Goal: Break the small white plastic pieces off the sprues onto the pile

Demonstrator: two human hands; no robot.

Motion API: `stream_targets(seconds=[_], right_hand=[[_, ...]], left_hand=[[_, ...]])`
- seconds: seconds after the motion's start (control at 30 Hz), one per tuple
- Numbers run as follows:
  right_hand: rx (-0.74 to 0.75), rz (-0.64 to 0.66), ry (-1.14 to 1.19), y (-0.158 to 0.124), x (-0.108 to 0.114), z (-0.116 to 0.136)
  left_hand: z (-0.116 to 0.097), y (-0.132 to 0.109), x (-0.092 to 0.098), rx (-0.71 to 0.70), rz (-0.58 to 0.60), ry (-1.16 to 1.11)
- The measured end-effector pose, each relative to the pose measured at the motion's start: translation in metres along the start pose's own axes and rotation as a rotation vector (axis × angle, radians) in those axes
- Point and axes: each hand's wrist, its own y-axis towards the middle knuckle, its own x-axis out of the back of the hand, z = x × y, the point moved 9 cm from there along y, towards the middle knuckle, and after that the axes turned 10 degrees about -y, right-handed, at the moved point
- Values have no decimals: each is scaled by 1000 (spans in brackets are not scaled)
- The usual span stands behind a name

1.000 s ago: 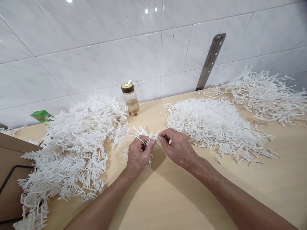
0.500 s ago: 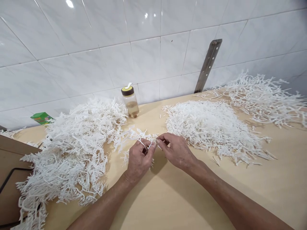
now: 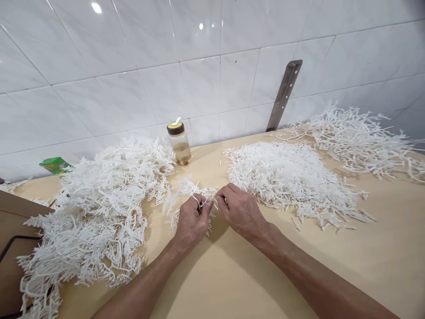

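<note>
My left hand (image 3: 191, 221) is closed around a white plastic sprue with several small prongs (image 3: 186, 189), held just above the wooden table (image 3: 232, 274). My right hand (image 3: 239, 210) pinches the right end of the same sprue, its fingertips touching the left hand's. A large tangled heap of white sprues (image 3: 99, 208) lies to the left of the hands. To the right of them a flatter pile of small white plastic pieces (image 3: 285, 177) is spread out.
A third heap of white sprues (image 3: 361, 137) lies at the far right by the tiled wall. A small clear bottle with a brown-and-yellow cap (image 3: 179, 142) stands at the wall. A metal bracket (image 3: 282, 95) leans on the tiles. A green carton (image 3: 55, 165) and a brown box (image 3: 13, 248) are at left.
Both hands stay together on the sprue and have drifted slightly down and left in view; the right fingers have shifted closer to the left hand. The camera has tilted a little.
</note>
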Motion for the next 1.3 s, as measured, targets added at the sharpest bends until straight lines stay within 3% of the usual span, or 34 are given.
stream_targets(seconds=[0.17,0.33,0.43,0.57,0.67,0.77,0.83,1.0,1.3], right_hand=[[-9,-45,-100,4,2,4],[-50,25,-32,3,1,4],[-119,46,28,5,3,-14],[-263,-108,-110,8,29,-55],[-274,-12,-132,9,27,-66],[-286,46,-61,7,22,-58],[-298,75,114,5,17,-48],[-378,337,535,-3,-13,-26],[-494,375,667,-11,-35,-31]], left_hand=[[6,3,2,42,-27,-126],[0,3,5,-17,-34,-90],[-1,0,8,-48,-43,-56],[5,-3,5,-7,-26,-91],[10,-4,2,30,-26,-175],[12,-3,4,29,-80,-182],[13,-4,3,28,-82,-171],[14,-4,0,40,-62,-117],[22,-6,-8,180,-9,-103]])
